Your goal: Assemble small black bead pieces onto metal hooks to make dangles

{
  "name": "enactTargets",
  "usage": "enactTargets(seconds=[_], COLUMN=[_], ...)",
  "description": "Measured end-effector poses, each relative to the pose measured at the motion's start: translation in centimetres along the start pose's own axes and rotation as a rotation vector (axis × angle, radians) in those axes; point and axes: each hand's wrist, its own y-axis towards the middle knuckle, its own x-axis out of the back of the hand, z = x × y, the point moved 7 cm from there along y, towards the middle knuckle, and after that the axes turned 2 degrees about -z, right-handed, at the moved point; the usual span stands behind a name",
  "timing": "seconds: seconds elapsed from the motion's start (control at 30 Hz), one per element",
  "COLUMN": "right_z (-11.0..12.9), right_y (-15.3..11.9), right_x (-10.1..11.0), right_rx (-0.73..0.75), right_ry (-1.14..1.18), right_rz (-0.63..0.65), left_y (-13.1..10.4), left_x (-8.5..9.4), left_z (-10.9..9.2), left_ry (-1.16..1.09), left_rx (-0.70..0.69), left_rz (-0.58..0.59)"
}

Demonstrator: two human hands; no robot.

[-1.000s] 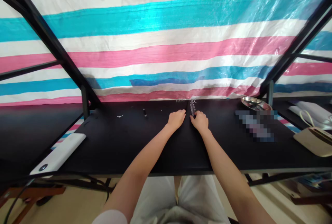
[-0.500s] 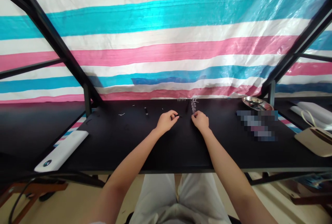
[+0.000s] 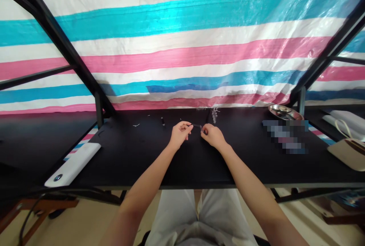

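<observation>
My left hand (image 3: 179,134) pinches one end of a thin dark stick-like piece (image 3: 196,126) above the black table. At its other end my right hand (image 3: 213,135) is closed, fingertips together on a small greyish piece (image 3: 202,127) whose kind is too small to tell. The two hands are a short gap apart, bridged by the dark piece. Just beyond my right hand lies a string of small translucent grey pieces (image 3: 214,115). A short row of similar small pieces (image 3: 201,109) sits at the table's back edge. Left of my left hand lies a small dark cylinder (image 3: 162,121).
White scraps (image 3: 136,125) lie on the black table (image 3: 128,162). A long white device (image 3: 72,165) rests at left. At right are a shiny metal plate (image 3: 286,113), a blurred-out item (image 3: 286,136) and a beige pouch (image 3: 348,154). Black frame bars slope up on both sides.
My right hand has moved left from the string of grey pieces to the dark piece, with a small greyish piece at its fingertips. The string stays on the table.
</observation>
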Motion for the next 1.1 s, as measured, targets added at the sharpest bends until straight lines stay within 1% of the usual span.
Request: enactTargets(seconds=[0.13,0.33,0.47,0.53,0.63,0.7,0.87,1.1], right_z=[0.3,0.5,0.6,0.8,1.0,1.1,1.5,1.8], right_y=[-0.2,-0.2,-0.3,-0.3,-0.4,-0.4,-0.5,-0.4], right_x=[0.1,0.0,-0.1,0.0,0.3,0.5,0.9,1.5], right_rx=[0.007,0.000,0.002,-0.002,-0.012,-0.017,0.024,0.141], right_ry=[-0.066,-0.204,-0.283,-0.314,-0.340,-0.346,-0.279,-0.056], right_rz=[0.033,0.066,0.074,0.071,0.048,0.026,-0.014,-0.139], left_y=[-0.3,-0.5,-0.7,-0.8,-1.3,-1.5,-1.8,-2.0], left_x=[-0.5,-0.5,-0.7,-0.7,-0.8,-1.0,-1.2,-1.4], left_z=[-0.4,-0.8,-0.9,-1.2,-2.0,-2.3,-2.5,-2.6], left_ry=[0.009,0.048,0.134,0.224,0.390,0.485,0.599,0.592], left_rx=[-0.005,-0.020,-0.054,-0.112,-0.248,-0.308,-0.358,-0.386], left_rz=[0.020,0.014,0.015,0.007,-0.004,-0.001,0.004,0.026])
